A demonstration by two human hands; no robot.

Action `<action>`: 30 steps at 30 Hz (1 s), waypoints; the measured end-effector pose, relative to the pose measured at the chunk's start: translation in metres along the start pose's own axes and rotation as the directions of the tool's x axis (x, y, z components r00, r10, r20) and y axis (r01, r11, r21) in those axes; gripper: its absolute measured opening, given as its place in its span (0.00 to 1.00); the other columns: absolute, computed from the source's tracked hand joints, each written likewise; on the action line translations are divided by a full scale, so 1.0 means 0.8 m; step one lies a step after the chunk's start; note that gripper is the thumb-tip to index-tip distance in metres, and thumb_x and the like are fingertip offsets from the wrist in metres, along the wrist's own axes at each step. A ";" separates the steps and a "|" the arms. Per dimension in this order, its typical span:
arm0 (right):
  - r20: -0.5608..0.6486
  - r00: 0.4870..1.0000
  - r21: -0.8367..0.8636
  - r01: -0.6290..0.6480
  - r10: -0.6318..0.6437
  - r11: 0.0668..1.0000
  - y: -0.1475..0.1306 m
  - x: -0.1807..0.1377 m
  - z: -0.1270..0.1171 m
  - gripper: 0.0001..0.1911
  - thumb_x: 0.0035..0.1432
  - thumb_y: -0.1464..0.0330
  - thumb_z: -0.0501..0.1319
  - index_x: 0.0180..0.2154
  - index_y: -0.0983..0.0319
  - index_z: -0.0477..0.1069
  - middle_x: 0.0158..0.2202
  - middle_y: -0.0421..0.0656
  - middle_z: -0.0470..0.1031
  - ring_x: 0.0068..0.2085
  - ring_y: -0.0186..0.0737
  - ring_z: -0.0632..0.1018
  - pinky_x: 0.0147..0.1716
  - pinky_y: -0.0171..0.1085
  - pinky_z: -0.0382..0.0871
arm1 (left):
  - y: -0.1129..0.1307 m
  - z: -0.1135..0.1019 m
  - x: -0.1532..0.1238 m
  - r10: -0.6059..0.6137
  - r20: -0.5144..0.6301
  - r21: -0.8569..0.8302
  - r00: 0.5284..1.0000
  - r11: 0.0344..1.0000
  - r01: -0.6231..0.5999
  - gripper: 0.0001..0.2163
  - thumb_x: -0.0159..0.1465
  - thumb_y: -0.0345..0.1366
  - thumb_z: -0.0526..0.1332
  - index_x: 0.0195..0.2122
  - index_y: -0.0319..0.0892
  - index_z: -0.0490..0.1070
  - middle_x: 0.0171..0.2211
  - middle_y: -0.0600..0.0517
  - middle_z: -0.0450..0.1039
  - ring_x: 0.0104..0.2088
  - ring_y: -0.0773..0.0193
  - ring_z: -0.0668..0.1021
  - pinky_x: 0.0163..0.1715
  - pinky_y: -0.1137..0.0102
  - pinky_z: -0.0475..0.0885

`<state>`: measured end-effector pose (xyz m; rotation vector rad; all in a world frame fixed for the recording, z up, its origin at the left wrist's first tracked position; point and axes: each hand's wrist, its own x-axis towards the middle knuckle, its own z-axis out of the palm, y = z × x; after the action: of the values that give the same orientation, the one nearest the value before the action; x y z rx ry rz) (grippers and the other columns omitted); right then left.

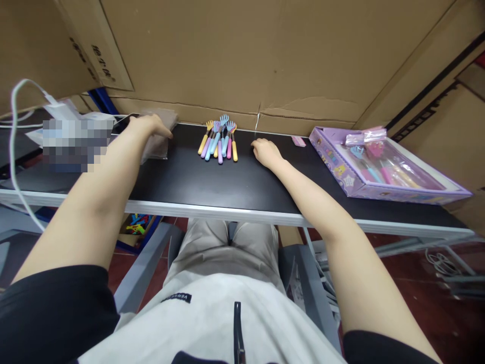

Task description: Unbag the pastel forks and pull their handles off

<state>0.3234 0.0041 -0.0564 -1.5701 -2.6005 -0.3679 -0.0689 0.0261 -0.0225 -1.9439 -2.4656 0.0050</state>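
Observation:
My left hand (pixel 150 125) reaches over a stack of clear plastic bags (pixel 156 148) at the back left of the black table. Its thumb and fingers are spread, touching or just above the bags. Resting on the tabletop, my right hand (pixel 267 153) has its fingers loosely bent and apart, with nothing seen in them. Between the two hands lies a cluster of small toy forks (pixel 220 141) with yellow, purple, blue and pink handles, their claw-like heads pointing to the back. The right hand is just right of this cluster.
An open purple box (pixel 401 193) on the right holds bagged forks. Near it lies a small pink card (pixel 298 141). A white cable (pixel 13 146) loops at the left. Cardboard (pixel 242 55) walls the back. Below the table edge is a bin with colourful pieces (pixel 137 224).

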 end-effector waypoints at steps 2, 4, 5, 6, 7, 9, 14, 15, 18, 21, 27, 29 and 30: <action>0.001 1.000 0.000 -0.001 0.001 1.000 0.000 0.000 -0.001 0.24 0.70 0.77 0.46 0.58 0.72 0.74 0.58 0.57 0.76 0.60 0.54 0.75 0.56 0.45 0.68 | 0.010 -0.018 -0.020 -0.138 0.013 0.048 0.990 0.989 0.137 0.74 0.32 0.82 0.53 0.70 0.25 0.54 0.67 0.29 0.65 0.65 0.34 0.69 0.65 0.35 0.55; 0.002 1.000 -0.001 -0.005 0.005 1.000 0.000 0.000 -0.001 0.24 0.70 0.77 0.46 0.58 0.72 0.74 0.58 0.57 0.75 0.60 0.54 0.75 0.56 0.45 0.68 | 0.017 -0.034 -0.038 -0.149 0.025 0.067 0.989 0.987 0.147 0.75 0.30 0.84 0.49 0.72 0.29 0.53 0.72 0.32 0.58 0.68 0.35 0.65 0.67 0.37 0.53; 0.002 1.000 0.000 -0.006 0.006 1.000 0.000 -0.001 -0.001 0.24 0.70 0.77 0.46 0.58 0.72 0.74 0.58 0.57 0.75 0.60 0.54 0.75 0.56 0.45 0.68 | 0.019 -0.039 -0.045 -0.149 0.036 0.072 0.988 0.987 0.146 0.76 0.29 0.84 0.48 0.72 0.29 0.54 0.73 0.33 0.57 0.69 0.36 0.64 0.68 0.38 0.52; 0.002 1.000 0.000 -0.005 0.005 1.000 0.000 -0.001 -0.001 0.24 0.70 0.77 0.46 0.58 0.72 0.74 0.58 0.57 0.75 0.59 0.54 0.75 0.56 0.45 0.68 | 0.019 -0.041 -0.049 -0.154 0.055 0.077 0.987 0.986 0.149 0.77 0.29 0.85 0.47 0.72 0.30 0.54 0.73 0.33 0.57 0.70 0.36 0.63 0.68 0.39 0.51; 0.002 1.000 0.001 -0.005 0.005 1.000 0.000 -0.001 -0.001 0.24 0.70 0.77 0.46 0.58 0.72 0.74 0.58 0.57 0.75 0.59 0.53 0.75 0.55 0.45 0.68 | 0.018 -0.041 -0.052 -0.161 0.073 0.084 0.984 0.984 0.155 0.77 0.28 0.85 0.46 0.72 0.30 0.55 0.73 0.34 0.56 0.70 0.37 0.63 0.69 0.39 0.51; 0.000 1.000 0.004 -0.003 0.003 1.000 0.000 -0.001 -0.001 0.24 0.69 0.77 0.46 0.58 0.72 0.74 0.58 0.58 0.75 0.59 0.53 0.75 0.55 0.45 0.68 | 0.014 -0.036 -0.053 -0.157 0.103 0.101 0.982 0.984 0.146 0.75 0.31 0.85 0.45 0.72 0.31 0.54 0.73 0.34 0.55 0.71 0.38 0.61 0.68 0.38 0.51; -0.006 1.000 0.014 -0.005 0.005 1.000 0.001 0.000 0.001 0.24 0.69 0.77 0.46 0.58 0.72 0.74 0.58 0.58 0.75 0.59 0.53 0.75 0.56 0.46 0.68 | 0.012 -0.026 -0.054 -0.195 0.121 0.142 0.973 0.974 0.178 0.69 0.40 0.84 0.47 0.72 0.32 0.54 0.74 0.34 0.53 0.73 0.40 0.58 0.68 0.38 0.50; -0.004 1.000 0.015 -0.005 0.006 1.000 0.001 0.000 0.000 0.24 0.69 0.77 0.46 0.58 0.72 0.74 0.58 0.58 0.75 0.59 0.54 0.75 0.56 0.46 0.68 | 0.016 -0.029 -0.057 -0.199 0.106 0.142 0.974 0.973 0.183 0.69 0.41 0.84 0.47 0.72 0.31 0.55 0.74 0.33 0.53 0.73 0.39 0.58 0.69 0.40 0.49; 0.005 1.000 0.016 -0.004 0.004 1.000 0.001 0.000 0.000 0.24 0.69 0.77 0.46 0.58 0.72 0.74 0.58 0.58 0.75 0.60 0.54 0.75 0.56 0.45 0.68 | 0.034 -0.042 -0.069 -0.140 0.033 0.121 0.990 0.983 0.135 0.67 0.47 0.82 0.49 0.71 0.25 0.55 0.73 0.28 0.53 0.72 0.34 0.57 0.70 0.41 0.47; 0.008 1.000 0.012 -0.003 0.003 1.000 0.001 0.000 0.000 0.24 0.69 0.77 0.46 0.58 0.72 0.74 0.58 0.58 0.75 0.60 0.54 0.75 0.56 0.45 0.68 | 0.063 -0.054 -0.080 -0.021 -0.040 0.068 0.999 0.997 0.024 0.51 0.63 0.68 0.54 0.71 0.24 0.56 0.71 0.26 0.56 0.72 0.34 0.59 0.69 0.40 0.50; 0.001 1.000 0.004 0.003 -0.003 1.000 0.002 0.001 0.001 0.24 0.69 0.77 0.47 0.58 0.72 0.74 0.58 0.58 0.75 0.60 0.54 0.75 0.55 0.45 0.68 | 0.147 -0.059 -0.104 0.287 -0.001 -0.110 0.958 0.952 -0.286 0.35 0.69 0.55 0.57 0.69 0.34 0.63 0.69 0.39 0.65 0.67 0.46 0.70 0.65 0.58 0.65; 0.010 1.000 0.006 0.009 -0.009 1.000 0.002 0.001 -0.001 0.24 0.69 0.77 0.47 0.58 0.72 0.74 0.58 0.58 0.75 0.60 0.54 0.75 0.55 0.45 0.68 | 0.172 -0.051 -0.115 0.356 0.046 -0.120 0.933 0.930 -0.349 0.32 0.67 0.56 0.57 0.68 0.43 0.66 0.66 0.45 0.70 0.64 0.47 0.73 0.63 0.60 0.68; 0.016 1.000 0.009 0.012 -0.013 1.000 0.002 0.000 -0.002 0.24 0.69 0.77 0.47 0.58 0.72 0.74 0.58 0.58 0.75 0.60 0.53 0.75 0.56 0.45 0.68 | 0.183 -0.045 -0.120 0.373 0.053 -0.127 0.926 0.923 -0.365 0.32 0.66 0.57 0.57 0.67 0.46 0.66 0.65 0.47 0.71 0.64 0.46 0.73 0.62 0.59 0.68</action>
<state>0.3249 0.0049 -0.0546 -1.5612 -2.6211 -0.3465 0.0958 -0.0331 0.0126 -2.4729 -2.1402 -0.0647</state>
